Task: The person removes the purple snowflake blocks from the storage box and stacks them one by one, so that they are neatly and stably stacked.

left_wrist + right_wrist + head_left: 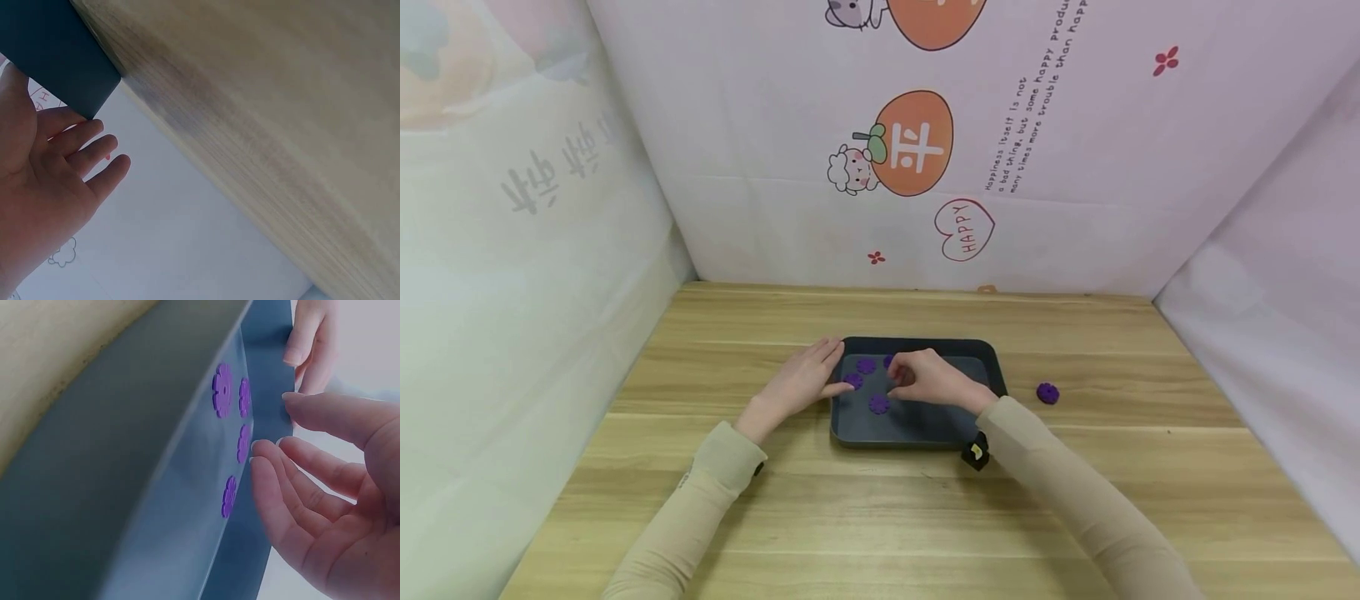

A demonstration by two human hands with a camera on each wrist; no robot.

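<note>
My left hand (pixel 801 379) holds the left rim of a dark grey rectangular tray (pixel 910 442), with the thumb over the inner side and the fingers outside, near the far left corner. In the left wrist view, those fingers (pixel 94 150) spread past the corner of the tray. Several purple flower-shaped notched discs (pixel 879 404) lie flat on the tray's left half. Above them hovers my right hand (pixel 936 379), its fingers bent and apart from the thumb. Between its fingertips (pixel 265 450) and thumb, the right wrist view shows nothing held.
Right of the tray, another purple notched disc (pixel 1048 393) lies on the wooden table (pixel 850 517). A small black device (pixel 976 451) with a yellow mark sits at the right cuff. Printed white cloth (pixel 737 208) stands behind the table and at both sides.
</note>
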